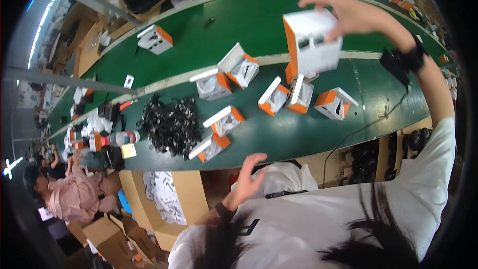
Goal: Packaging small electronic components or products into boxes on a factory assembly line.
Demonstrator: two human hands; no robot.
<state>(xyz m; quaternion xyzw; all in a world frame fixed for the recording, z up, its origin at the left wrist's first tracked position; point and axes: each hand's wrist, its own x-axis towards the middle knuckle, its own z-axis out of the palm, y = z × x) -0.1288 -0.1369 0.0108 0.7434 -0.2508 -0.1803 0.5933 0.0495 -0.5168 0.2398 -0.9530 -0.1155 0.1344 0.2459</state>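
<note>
My right hand (348, 16) is raised over the far side of the green bench, its fingers gripping a white-and-orange box (311, 45). Both are slightly blurred. At the bench's near edge, my left hand (249, 182) holds nothing, thumb and fingers apart. Several small white-and-orange boxes stand on the bench with lids up, among them an open box (225, 121) with translucent plastic bags inside. To their left lies a tangled heap of black cables (172, 124). Another box (155, 41) sits farther off on the green belt (224, 27).
A black device (396, 68) trails a cable across the right of the bench. Left of the heap are a clear bottle (122, 138) and a yellow pad (128, 150). An open carton (191, 194) stands below the bench edge. A person in pink (74, 194) sits at left.
</note>
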